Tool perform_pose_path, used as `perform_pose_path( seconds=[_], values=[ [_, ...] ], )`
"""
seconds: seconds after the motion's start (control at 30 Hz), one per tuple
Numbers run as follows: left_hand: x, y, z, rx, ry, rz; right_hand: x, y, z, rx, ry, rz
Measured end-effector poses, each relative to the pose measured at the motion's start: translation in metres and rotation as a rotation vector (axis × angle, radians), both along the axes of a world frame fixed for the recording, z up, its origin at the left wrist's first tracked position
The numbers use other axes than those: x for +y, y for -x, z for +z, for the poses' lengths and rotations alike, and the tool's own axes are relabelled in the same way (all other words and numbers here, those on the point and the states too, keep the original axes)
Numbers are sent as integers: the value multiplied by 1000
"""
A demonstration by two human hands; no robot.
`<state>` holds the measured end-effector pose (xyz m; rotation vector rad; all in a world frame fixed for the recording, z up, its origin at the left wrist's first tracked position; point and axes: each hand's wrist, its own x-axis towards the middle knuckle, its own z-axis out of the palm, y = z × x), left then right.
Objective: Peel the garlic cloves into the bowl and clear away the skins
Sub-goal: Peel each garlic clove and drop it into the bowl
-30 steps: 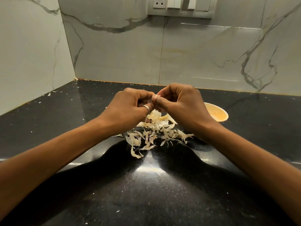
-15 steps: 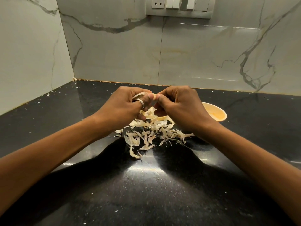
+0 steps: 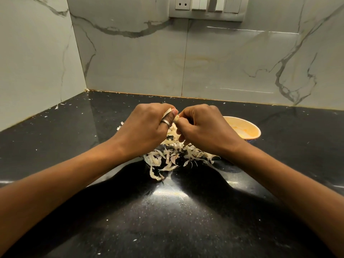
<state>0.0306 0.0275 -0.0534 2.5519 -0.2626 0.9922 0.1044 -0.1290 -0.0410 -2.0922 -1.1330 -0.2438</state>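
Both hands meet above the pile of garlic skins [image 3: 173, 159] on the black counter. My left hand [image 3: 147, 125], with a ring on the thumb, pinches a pale strip of skin [image 3: 168, 111] against the garlic clove [image 3: 176, 119]. My right hand [image 3: 202, 127] grips the clove with curled fingers; only its tip shows between the two hands. The orange bowl [image 3: 247, 127] stands just behind my right hand, partly hidden by it. Its contents cannot be made out.
The black counter [image 3: 55, 138] runs into a corner of marble-patterned wall tiles at the back left. Small skin flecks [image 3: 59, 105] lie scattered along the wall edge. A socket and switch panel [image 3: 206, 8] sits high on the back wall.
Both hands stayed together over the pile. My left thumb has shifted up and a strip of skin now sticks out above it.
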Motion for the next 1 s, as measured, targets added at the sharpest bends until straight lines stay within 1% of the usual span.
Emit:
perform_pose_path(
  seconds=[0.17,0.4,0.53,0.6,0.67,0.87,0.93,1.0],
  values=[
    [0,1,0,-24,-89,-5,0,3,2,-24,82,7],
    [-2,2,0,-81,-157,-10,1,5,-4,-141,-19,-27],
    [-2,4,2,-97,-135,-43,0,4,-4,-170,-61,-40],
    [-4,5,3,-87,-87,-68,-1,3,-3,-154,-87,-42],
    [-5,5,6,-57,14,-72,-3,2,-1,-124,-101,-38],
    [0,1,7,91,417,-107,-4,1,7,152,-120,79],
    [2,-1,6,109,481,-113,-4,-1,6,220,-129,113],
    [5,-2,6,113,490,-111,-5,-1,6,251,-131,131]
  ],
)
